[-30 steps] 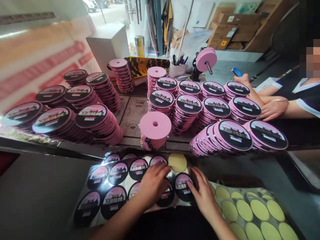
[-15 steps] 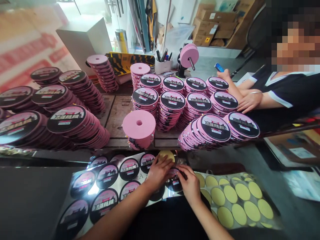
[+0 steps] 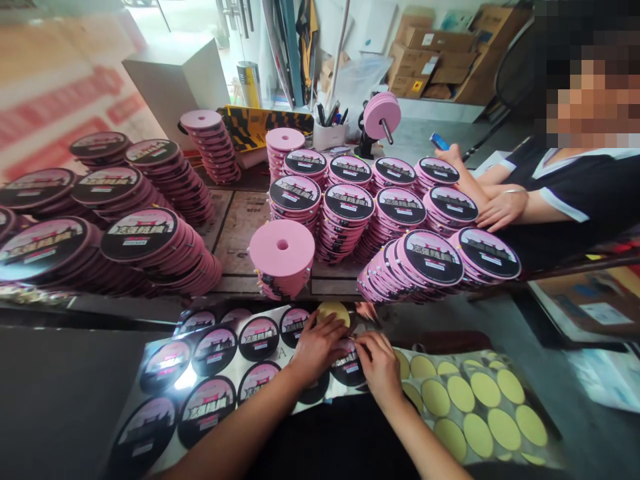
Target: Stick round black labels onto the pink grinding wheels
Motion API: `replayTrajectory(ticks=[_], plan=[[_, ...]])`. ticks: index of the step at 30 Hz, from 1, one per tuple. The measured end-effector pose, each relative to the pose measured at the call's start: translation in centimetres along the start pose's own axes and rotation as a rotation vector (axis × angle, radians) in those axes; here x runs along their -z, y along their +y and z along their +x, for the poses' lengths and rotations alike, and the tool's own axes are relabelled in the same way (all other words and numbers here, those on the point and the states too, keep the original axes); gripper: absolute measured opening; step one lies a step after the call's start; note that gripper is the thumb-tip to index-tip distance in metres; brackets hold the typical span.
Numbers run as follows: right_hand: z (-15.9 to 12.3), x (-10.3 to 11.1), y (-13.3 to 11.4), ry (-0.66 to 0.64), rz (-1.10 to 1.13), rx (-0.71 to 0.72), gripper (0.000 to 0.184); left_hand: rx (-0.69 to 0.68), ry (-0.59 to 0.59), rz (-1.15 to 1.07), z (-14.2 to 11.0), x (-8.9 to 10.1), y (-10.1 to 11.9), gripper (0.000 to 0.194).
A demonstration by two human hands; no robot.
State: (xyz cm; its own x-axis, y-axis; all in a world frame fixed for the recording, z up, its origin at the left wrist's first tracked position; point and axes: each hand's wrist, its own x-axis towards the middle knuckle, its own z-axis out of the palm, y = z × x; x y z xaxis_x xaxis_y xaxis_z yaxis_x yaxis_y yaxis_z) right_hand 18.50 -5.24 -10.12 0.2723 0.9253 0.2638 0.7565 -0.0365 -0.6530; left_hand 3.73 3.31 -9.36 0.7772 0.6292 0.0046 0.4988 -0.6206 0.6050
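A sheet of round stickers (image 3: 227, 373), black and pink with pale lettering, lies across my lap. My left hand (image 3: 321, 343) rests flat on the sheet, fingers stretched out, over the lower part of a bare yellow circle (image 3: 334, 316). Just right of it, my right hand (image 3: 376, 360) is closed, with thumb and fingertips pinching at the upper right edge of a round sticker (image 3: 347, 368). How far that edge is lifted, I cannot tell. To the right, the sheet continues as rows of yellow circles (image 3: 460, 393).
Stacks of pink foam discs (image 3: 283, 250) crowd the table (image 3: 235, 233), many topped with the same round labels. Behind them are a pen cup (image 3: 330, 133) and a rod holding pink discs (image 3: 383, 117). At right a person (image 3: 560, 187) holds a blue object (image 3: 440, 141).
The sticker beside my right hand shows more of its lettering now, and the right fingers have shifted slightly at its edge. My left hand stays in place. The view has moved a little.
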Motion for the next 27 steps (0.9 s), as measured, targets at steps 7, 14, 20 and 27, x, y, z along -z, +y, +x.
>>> replayTrajectory(ticks=[7, 14, 20, 27], plan=[[0.2, 0.5, 0.3, -0.027, -0.053, 0.062, 0.020, 0.013, 0.012, -0.030, -0.3, -0.1, 0.0, 0.043], [-0.1, 0.1, -0.1, -0.013, -0.121, 0.089, 0.024, 0.026, 0.001, -0.073, -0.3, -0.1, 0.1, 0.043], [-0.5, 2.3, -1.9, -0.030, -0.121, 0.187, 0.024, 0.050, 0.008, -0.152, -0.5, 1.1, 0.5, 0.036], [4.1, 12.0, -8.8, -0.087, 0.313, 0.208, 0.006, 0.020, 0.205, -0.341, -1.8, 3.5, 2.9, 0.028]])
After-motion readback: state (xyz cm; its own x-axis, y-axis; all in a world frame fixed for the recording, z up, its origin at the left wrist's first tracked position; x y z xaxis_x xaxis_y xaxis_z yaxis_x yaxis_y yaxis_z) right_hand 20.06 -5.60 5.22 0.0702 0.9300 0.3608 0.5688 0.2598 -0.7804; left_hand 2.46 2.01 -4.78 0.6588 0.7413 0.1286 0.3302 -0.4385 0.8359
